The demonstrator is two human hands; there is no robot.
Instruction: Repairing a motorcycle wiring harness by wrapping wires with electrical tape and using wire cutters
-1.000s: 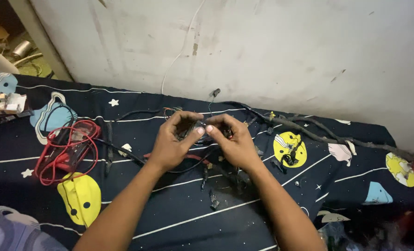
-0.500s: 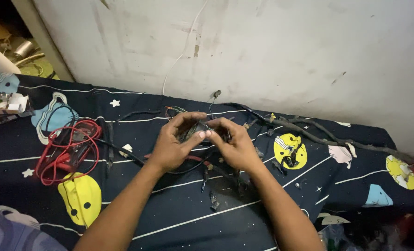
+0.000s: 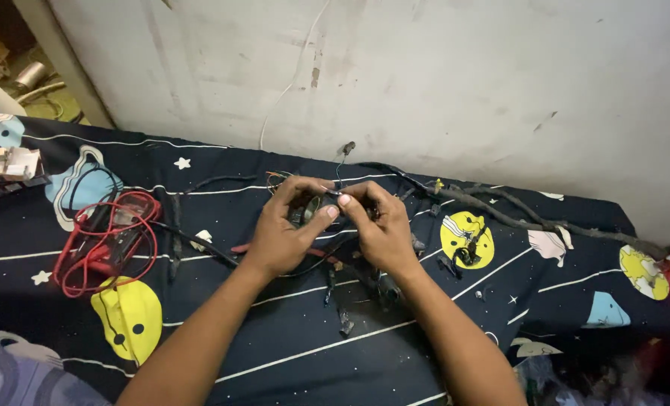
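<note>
Dark space-print bedsheet [image 3: 199,353] against a scuffed white wall [image 3: 462,83], both hands meeting mid-bed.

Head view: left hand [image 3: 286,229] and right hand [image 3: 376,225] each close their grip on a black wire harness [image 3: 316,204]; red leads [image 3: 105,240] lie well left.

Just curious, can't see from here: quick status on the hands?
Left hand and right hand both pinch a small dark wired part. Black harness trails right. Red leads lie apart, left.

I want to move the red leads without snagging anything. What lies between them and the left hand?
In the head view, a black cable crosses the dark sheet between the red leads and left hand.
</note>
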